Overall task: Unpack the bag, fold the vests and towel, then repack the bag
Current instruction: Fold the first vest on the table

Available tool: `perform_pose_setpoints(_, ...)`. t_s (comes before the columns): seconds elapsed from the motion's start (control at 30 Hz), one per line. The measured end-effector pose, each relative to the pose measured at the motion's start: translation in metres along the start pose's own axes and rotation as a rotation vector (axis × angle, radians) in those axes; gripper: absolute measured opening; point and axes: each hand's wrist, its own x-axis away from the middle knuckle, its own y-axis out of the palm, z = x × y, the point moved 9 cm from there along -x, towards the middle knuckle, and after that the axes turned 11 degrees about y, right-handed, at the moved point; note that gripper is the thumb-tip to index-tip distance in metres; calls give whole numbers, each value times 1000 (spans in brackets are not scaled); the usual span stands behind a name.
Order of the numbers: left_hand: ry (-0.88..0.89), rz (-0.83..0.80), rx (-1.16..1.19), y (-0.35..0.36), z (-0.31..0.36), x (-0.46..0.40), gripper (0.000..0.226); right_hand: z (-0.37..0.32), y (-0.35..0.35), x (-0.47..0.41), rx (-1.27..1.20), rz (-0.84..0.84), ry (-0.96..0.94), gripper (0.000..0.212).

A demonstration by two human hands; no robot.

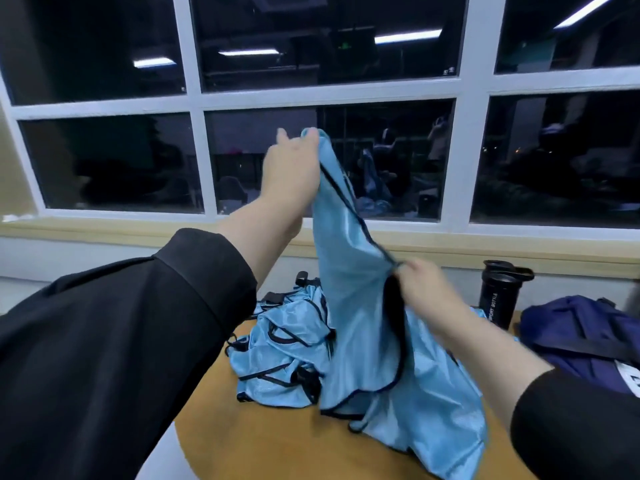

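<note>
Wood-toned and round-edged, the desk (277, 445) ran out of frame at the bottom, so its near side could not be judged. Nearest the camera, black sleeves covered both forearms. Over the desk hung a light blue vest (349, 271) with dark trim, lifted and stretched between the hands: the right hand (420, 289) pinched its dark-edged opening low down, and the left hand (292, 164) gripped its top corner, raised high before the window, one finger sticking out. The vest's lower hem trailed onto the desk.

Just behind and left of it lay a crumpled heap of vests (277, 341), unfolded and tangled with black straps; how many there were could not be counted. To the right sat the navy bag (581, 334), slumped and partly cut off by the frame, its inside hidden. Beyond it stood a black bottle (498, 292).

By these signs, unpacking looked largely done, while folding had barely started on the first vest; no folded pile was visible. No towel could be made out, perhaps buried or inside the bag. Repacking remained entirely ahead. Farthest off, dark window panes (110, 161) showed only dim reflections.
</note>
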Motion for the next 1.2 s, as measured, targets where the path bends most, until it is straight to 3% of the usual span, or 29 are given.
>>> perform_pose_setpoints(0.07,48,52,46,-18,11,-12,39,-24,-49,-9,-83,157,-45,30)
perform_pose_setpoints(0.13,102,6,-15,-29,6,-31,19,-42,-91,-12,-121,282,-62,30)
perform_pose_setpoints(0.2,105,-24,-128,-39,-1,-30,17,-60,-117,-13,-131,358,-104,34)
perform_pose_setpoints(0.27,61,-47,-39,-43,-9,-22,22,-76,-131,-16,-111,380,-147,38)
perform_pose_setpoints(0.37,160,-227,-94,-38,-14,-19,43,-88,-146,-23,-63,421,-174,34)
perform_pose_setpoints(0.47,224,-383,-241,-37,-15,-18,40,-93,-164,-30,-70,488,-208,23)
perform_pose_setpoints(0.63,223,-823,-746,-36,-27,-4,35,-94,-198,-36,24,602,-210,30)
perform_pose_setpoints(0.73,263,-768,-816,-41,-20,-8,36,-83,-207,-36,-9,625,-151,34)
perform_pose_setpoints(0.83,273,-665,-632,-44,-13,-18,33,-71,-208,-37,-161,599,-129,25)
perform_pose_setpoints(0.93,291,-763,-703,-43,-17,-17,26,-64,-218,-34,-198,689,-159,19)
perform_pose_setpoints(1.0,329,-815,-870,-44,-23,-17,17,-63,-215,-42,-21,630,-140,7)
perform_pose_setpoints(1.03,347,-803,-917,-45,-24,-17,15,-60,-209,-45,63,579,-49,13)
perform_pose_setpoints(1.07,356,-753,-926,-46,-24,-19,17,-58,-211,-36,238,672,-4,29)
perform_pose_setpoints(1.13,323,-617,-793,-46,-19,-20,29,-60,-201,-33,509,679,3,33)
perform_pose_setpoints(1.2,186,-590,-492,-33,-18,-10,31,-44,-193,-43,384,569,60,18)
